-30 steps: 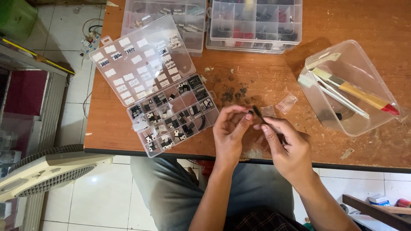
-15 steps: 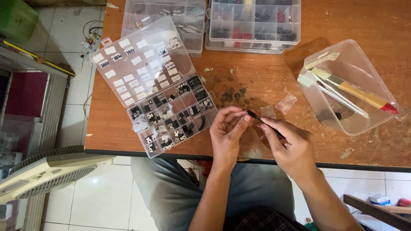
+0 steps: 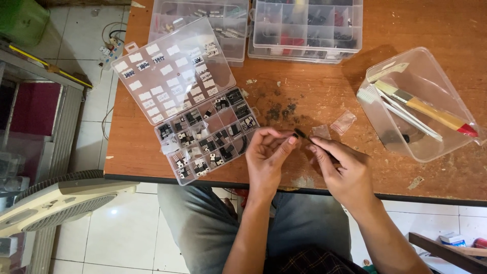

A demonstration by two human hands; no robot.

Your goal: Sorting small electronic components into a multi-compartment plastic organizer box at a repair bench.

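Pinching a small black component (image 3: 300, 134) between left hand (image 3: 268, 158) and right hand (image 3: 345, 170), both grips pressed on it, just above the table (image 3: 314, 96) edge. Looks like checking or seating the part, fingertip work. Just left, open compartment organizer (image 3: 210, 134) full of black parts, lid (image 3: 172, 68) flipped back. Clear tub (image 3: 421, 104) with brush well right. Calls for a steady, fine pinch.

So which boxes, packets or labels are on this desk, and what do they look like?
Open parts box: left of the hands, clear, small dark parts inside.
Its lid: folded back, rows of white rectangular labels.
Two clear organizer boxes: far edge.
Small clear packets: beside the hands.
Clear tub: right, holding brushes.
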